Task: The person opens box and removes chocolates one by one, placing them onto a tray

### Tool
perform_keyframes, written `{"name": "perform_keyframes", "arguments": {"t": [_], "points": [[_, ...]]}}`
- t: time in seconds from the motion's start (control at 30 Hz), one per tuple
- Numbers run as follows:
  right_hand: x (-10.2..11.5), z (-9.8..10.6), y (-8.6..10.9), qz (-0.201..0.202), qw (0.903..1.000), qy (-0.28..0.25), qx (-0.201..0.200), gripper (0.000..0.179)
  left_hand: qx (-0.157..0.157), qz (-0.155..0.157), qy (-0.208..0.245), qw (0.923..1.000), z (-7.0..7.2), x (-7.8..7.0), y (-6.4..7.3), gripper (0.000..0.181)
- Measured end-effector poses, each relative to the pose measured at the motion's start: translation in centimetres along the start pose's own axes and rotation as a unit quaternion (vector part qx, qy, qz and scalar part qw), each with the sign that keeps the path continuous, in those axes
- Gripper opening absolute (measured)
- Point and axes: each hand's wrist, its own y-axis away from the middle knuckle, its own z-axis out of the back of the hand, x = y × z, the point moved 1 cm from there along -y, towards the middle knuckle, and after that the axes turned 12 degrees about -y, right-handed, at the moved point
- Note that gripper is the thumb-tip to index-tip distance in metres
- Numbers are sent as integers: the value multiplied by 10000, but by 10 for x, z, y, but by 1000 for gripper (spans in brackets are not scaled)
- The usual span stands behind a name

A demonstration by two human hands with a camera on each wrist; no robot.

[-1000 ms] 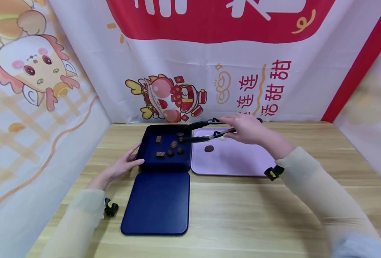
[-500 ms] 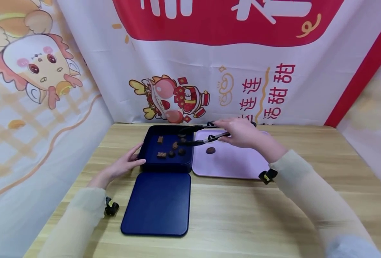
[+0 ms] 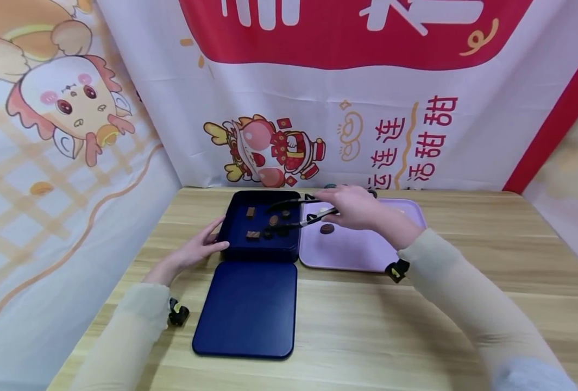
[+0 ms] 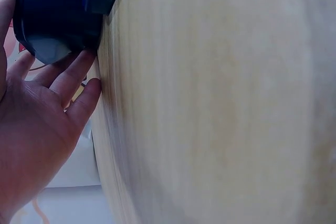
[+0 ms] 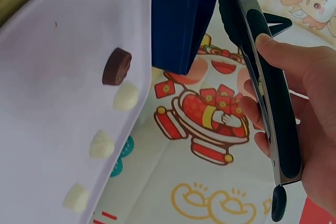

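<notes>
My right hand [image 3: 352, 207] grips black-and-silver tongs [image 3: 300, 224] by their handles. The tongs reach leftward over a dark blue box [image 3: 259, 255], their tips apart among several small chocolates inside, such as an oval brown one [image 3: 273, 220] and a striped rectangular one [image 3: 252, 235]. The tongs' arms partly cover some of the dark pieces. In the right wrist view my thumb presses along one handle of the tongs [image 5: 278, 103]. My left hand [image 3: 198, 250] rests against the box's left side with fingers spread; in the left wrist view the fingertips touch the box's outer wall [image 4: 58, 19].
A lilac tray [image 3: 347, 255] abuts the box on the right. On it lie a brown chocolate [image 5: 116, 66] and several white ones [image 5: 126, 96]. A flat blue lid [image 3: 245, 309] lies in front of the box. Printed cloth [image 3: 269, 87] hangs behind the table.
The tongs' tips have moved left and toward the front of the box and stand a little wider apart. My right hand has followed leftward; my left hand keeps its place. The head view has shifted slightly.
</notes>
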Motion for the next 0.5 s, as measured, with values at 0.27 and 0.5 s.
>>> {"name": "perform_keyframes", "arguments": {"t": [0.27,0.5], "points": [[10,-15,-16,225,9996,81,115,56,-56,-37,40,10000,1,-2,3,79],[15,-26,-25,236,9987,257,371,55,7,-55,-20,10000,2,-4,2,80]]}}
